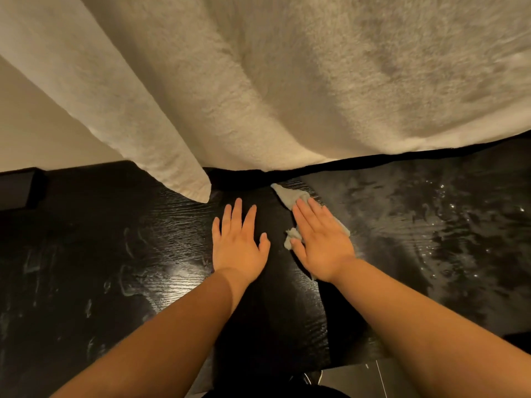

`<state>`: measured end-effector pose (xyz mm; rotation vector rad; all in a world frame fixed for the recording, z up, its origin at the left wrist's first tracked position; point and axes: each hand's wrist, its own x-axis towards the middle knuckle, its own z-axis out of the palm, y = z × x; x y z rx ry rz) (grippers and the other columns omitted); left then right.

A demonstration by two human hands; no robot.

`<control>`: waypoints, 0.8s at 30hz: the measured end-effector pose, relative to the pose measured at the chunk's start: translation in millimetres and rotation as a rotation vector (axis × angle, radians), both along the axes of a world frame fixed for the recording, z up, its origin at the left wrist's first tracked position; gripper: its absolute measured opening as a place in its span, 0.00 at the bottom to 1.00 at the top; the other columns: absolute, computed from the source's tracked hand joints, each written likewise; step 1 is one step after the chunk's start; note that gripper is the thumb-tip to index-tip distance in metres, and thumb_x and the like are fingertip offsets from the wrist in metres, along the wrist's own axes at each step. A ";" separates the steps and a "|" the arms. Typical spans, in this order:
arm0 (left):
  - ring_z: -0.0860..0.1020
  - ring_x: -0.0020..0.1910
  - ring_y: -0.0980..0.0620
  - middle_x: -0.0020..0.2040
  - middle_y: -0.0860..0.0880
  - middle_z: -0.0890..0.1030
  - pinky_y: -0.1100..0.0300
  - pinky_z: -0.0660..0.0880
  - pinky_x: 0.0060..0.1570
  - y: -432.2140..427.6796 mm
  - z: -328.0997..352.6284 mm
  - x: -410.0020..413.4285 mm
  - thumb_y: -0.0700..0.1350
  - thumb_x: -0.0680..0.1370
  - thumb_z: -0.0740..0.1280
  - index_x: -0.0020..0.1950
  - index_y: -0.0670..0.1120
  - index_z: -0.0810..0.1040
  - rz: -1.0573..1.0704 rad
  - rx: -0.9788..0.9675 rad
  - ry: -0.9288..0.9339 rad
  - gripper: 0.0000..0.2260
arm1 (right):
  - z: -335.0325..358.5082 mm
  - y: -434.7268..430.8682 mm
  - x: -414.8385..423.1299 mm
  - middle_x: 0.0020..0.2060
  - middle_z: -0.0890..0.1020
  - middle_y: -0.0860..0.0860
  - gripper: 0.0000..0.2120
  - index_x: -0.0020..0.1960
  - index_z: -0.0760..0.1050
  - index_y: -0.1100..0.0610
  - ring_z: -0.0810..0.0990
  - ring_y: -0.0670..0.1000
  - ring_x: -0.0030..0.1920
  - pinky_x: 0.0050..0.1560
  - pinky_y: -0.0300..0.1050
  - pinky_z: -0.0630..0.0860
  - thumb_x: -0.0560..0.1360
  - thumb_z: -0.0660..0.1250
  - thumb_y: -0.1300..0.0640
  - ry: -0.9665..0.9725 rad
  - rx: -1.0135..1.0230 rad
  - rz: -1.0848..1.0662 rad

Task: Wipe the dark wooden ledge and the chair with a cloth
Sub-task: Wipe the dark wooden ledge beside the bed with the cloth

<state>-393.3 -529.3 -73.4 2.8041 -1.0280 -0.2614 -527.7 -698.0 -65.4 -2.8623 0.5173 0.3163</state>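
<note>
The dark wooden ledge [115,254] fills the lower half of the head view, its grain glossy, with smeared streaks on the left and wet sheen on the right. My right hand [319,242] lies flat with straight fingers, pressing a small pale grey cloth [287,195] onto the ledge; cloth ends stick out past the fingertips and beside the thumb. My left hand [238,242] rests flat on the bare wood just to the left, fingers spread, holding nothing. No chair is visible.
A thick cream blanket or towel [287,81] hangs over the far side of the ledge, one corner drooping near my left fingertips. A beige wall [34,133] shows at left. A dark box [17,191] sits at the far left edge. Floor shows below.
</note>
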 end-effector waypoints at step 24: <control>0.49 0.85 0.43 0.86 0.45 0.53 0.39 0.48 0.82 -1.2 -1.0 0.5 0.60 0.80 0.54 0.84 0.52 0.59 -0.020 0.008 -0.019 0.32 | -2.0 -64.9 57.9 0.82 0.56 0.59 0.39 0.84 0.52 0.60 0.51 0.60 0.82 0.82 0.58 0.47 0.80 0.42 0.38 0.027 -0.082 -0.299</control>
